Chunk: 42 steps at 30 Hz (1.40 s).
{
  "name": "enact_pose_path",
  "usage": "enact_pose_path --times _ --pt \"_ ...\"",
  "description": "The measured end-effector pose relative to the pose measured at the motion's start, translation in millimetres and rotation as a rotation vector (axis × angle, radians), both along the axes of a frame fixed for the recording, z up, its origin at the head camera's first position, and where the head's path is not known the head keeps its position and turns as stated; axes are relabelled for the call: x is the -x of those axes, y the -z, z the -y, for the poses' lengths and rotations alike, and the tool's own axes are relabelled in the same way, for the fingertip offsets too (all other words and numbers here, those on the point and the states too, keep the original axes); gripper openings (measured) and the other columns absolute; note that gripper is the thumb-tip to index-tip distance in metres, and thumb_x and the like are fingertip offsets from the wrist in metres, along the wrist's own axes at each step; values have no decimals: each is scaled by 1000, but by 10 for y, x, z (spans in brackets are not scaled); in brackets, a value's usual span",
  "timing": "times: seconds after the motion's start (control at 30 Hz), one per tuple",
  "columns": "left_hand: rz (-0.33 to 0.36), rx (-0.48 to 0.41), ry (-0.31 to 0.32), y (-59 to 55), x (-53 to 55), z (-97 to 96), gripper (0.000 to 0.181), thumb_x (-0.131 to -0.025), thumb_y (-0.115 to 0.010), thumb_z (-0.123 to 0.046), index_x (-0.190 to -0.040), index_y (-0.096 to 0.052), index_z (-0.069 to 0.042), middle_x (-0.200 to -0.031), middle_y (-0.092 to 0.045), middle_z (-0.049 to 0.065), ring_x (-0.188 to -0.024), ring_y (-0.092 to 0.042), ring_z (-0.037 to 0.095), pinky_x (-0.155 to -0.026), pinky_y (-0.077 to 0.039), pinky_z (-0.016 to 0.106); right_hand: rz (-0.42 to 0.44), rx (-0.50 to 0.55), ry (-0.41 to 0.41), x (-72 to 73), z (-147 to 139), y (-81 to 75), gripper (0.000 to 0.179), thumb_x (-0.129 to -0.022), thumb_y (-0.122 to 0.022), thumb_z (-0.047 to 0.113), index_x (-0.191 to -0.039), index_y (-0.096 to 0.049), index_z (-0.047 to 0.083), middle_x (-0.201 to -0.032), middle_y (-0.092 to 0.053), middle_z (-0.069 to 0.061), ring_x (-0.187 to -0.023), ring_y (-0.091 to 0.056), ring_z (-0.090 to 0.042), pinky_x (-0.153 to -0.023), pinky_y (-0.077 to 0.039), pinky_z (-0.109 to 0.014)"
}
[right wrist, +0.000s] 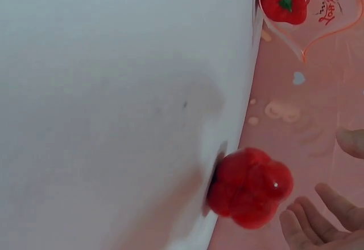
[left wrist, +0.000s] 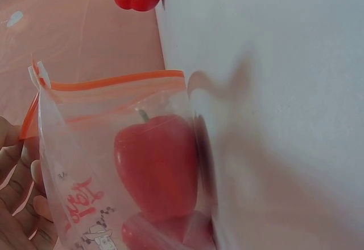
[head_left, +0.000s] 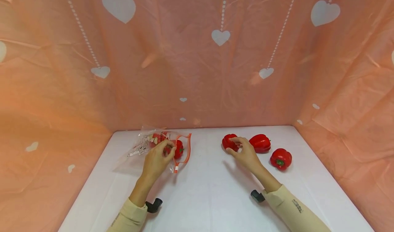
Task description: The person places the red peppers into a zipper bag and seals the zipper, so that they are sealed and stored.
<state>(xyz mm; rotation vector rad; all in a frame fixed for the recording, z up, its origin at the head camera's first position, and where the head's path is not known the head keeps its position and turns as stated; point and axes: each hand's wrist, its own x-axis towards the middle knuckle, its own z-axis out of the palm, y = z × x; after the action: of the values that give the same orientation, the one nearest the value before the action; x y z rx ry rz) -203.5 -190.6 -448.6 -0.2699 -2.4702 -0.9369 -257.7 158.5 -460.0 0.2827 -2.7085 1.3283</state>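
A clear zip bag [head_left: 140, 148] with an orange edge and printed figures lies at the left of the white table. My left hand [head_left: 157, 158] pinches the bag's edge between thumb and fingers. Inside the bag, one red bell pepper [left wrist: 156, 164] is near the orange mouth, with more red behind it. My right hand [head_left: 246, 155] is held over the table, thumb and fingers spread apart, beside another red bell pepper [right wrist: 250, 187]. In the right wrist view a gap shows between the fingers and that pepper.
Two more red bell peppers, one lying on its side [head_left: 260, 143] and one with its green stem toward me [head_left: 281, 159], are at the right. Orange cloth [head_left: 197, 71] with white hearts hangs behind the table [head_left: 203, 191] and along both sides.
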Motion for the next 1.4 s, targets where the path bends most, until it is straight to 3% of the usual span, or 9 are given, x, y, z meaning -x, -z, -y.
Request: enact_pose_path --times 0.27,0.7,1.4 --pt "0 -1 -2 2 8 12 11 -97 -79 -16 -105 -72 -16 -90 -72 -1 -69 -56 12 -59 -44 31 67 -15 67 98 -80 37 66 -95 -83 22 -149 -52 -1 -145 -53 -26 -131 -55 -47 -101 -57 -57" --pt "-32 8 -6 13 14 25 11 -96 -80 -14 -104 -73 -16 -87 -71 -3 -67 -54 9 -56 -42 29 209 13 60 234 -134 119 79 -96 -82 28 -155 -41 -5 -151 -50 -30 -135 -53 -48 -107 -53 -57" --pt "2 9 1 6 11 -1 10 -98 -78 -18 -106 -73 -16 -85 -68 -4 -69 -54 11 -60 -43 32 275 -21 67 351 -139 211 81 -94 -84 32 -150 -38 -5 -137 -58 -29 -124 -58 -44 -98 -58 -50"
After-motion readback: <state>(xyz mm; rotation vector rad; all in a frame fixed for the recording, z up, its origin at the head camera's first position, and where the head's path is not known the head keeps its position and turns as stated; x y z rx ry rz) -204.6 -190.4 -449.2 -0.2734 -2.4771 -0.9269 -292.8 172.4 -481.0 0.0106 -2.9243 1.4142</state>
